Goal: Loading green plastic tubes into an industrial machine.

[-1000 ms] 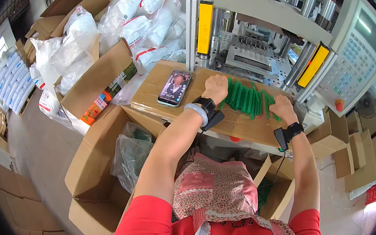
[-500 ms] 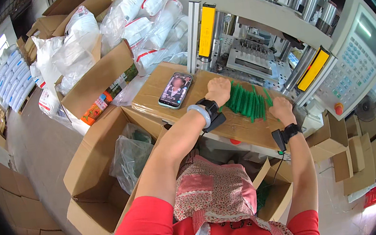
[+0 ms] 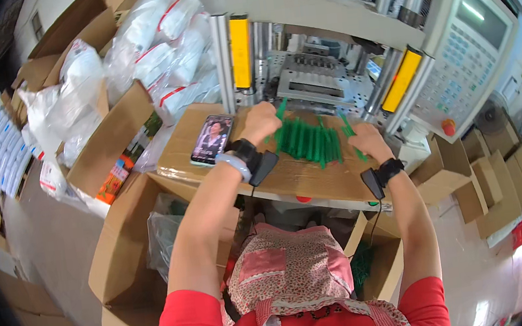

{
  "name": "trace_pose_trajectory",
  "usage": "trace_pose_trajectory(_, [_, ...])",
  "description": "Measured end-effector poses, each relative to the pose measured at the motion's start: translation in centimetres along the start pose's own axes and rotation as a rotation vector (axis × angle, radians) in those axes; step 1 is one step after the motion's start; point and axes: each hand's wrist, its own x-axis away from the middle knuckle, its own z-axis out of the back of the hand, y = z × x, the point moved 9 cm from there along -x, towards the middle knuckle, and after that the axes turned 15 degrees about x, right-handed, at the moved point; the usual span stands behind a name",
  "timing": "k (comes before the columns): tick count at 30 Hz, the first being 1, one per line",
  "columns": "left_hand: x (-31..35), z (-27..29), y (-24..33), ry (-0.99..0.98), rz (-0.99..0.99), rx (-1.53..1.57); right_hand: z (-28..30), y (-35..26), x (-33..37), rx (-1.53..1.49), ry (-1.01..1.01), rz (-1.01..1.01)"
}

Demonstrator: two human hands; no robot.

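A row of thin green plastic strips (image 3: 307, 142) lies side by side on a brown cardboard sheet (image 3: 269, 179) in front of the press. At the row's left end, my left hand (image 3: 261, 122) is closed in a pinch, with a green strip (image 3: 281, 108) standing out past its fingertips. To the right of the row, my right hand (image 3: 372, 142) pinches another green strip (image 3: 346, 125) that points up toward the machine. Both wrists wear black straps with small devices. A phone (image 3: 212, 140) with a lit screen lies left of my left hand.
Behind the cardboard stands a press with a metal fixture (image 3: 313, 86), between two yellow guard bars (image 3: 241, 52). A control panel (image 3: 464, 50) with a red button is at right. An open carton (image 3: 119, 256) holding clear plastic sits lower left, another carton (image 3: 384, 255) beside my lap.
The view has turned, so the bench sits farther left. A green strip now stands out from my left fingers. My right hand, with its strip, is a little farther from the row.
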Motion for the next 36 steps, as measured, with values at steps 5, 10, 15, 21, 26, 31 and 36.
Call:
trace_pose_trajectory(5, [-2.1, 0.5, 2.5, -0.140, 0.202, 0.480, 2.9, 0.0, -3.1, -0.397, -0.188, -0.034])
trace_pose_trajectory(10, [-6.9, -1.1, 4.1, -0.195, 0.250, 0.695, 4.3, 1.3, -7.5, -0.729, -0.156, -0.078])
trace_pose_trajectory(15, [-12.0, -2.8, 3.6, -0.180, 0.232, 0.692, 3.2, 0.3, -12.3, -0.784, -0.147, -0.156])
trace_pose_trajectory(21, [-17.7, -7.0, 1.8, -0.193, 0.196, 0.516, -1.0, 0.7, -18.1, -0.818, -0.199, -0.189])
trace_pose_trajectory(26, [-20.7, -8.6, -1.3, -0.111, 0.318, 0.259, -2.6, 0.7, -21.1, -0.767, -0.158, -0.263])
trace_pose_trajectory(31, [-21.2, -8.6, -2.2, -0.139, 0.302, 0.213, -2.2, 0.6, -21.5, -0.724, -0.147, -0.283])
trace_pose_trajectory(36, [-20.2, -8.0, -2.7, -0.195, 0.387, 0.467, -1.7, 1.1, -20.4, -0.607, -0.188, -0.280])
